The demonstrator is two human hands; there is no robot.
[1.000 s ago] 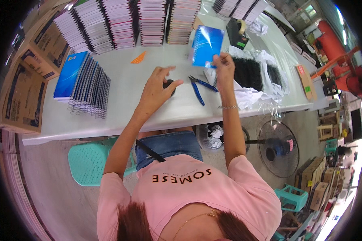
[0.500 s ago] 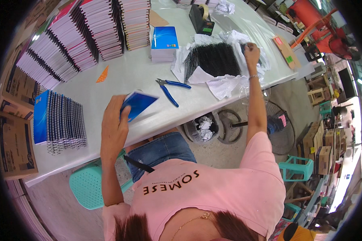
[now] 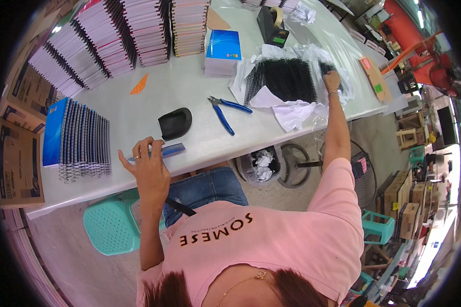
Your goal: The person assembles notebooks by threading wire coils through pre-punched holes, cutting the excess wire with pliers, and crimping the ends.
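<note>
We take the pliers (image 3: 228, 112) as our landmark. Our left hand (image 3: 147, 162), below and left of them at the table (image 3: 138, 105) edge, pinches a blue booklet (image 3: 161, 151) in curled fingers. Our right hand (image 3: 333, 82), far right of the pliers, closes on black binding coils (image 3: 284, 79). A black pad (image 3: 175, 123) sits just left of the pliers.

pliers (image 3: 229, 111) between, perhaps, holder (image 3: 174, 123), coils (image 3: 287, 79)

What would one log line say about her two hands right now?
left hand: holds blue notebook at table edge | right hand: on pile of black binding coils | blue pliers: lying untouched
</note>
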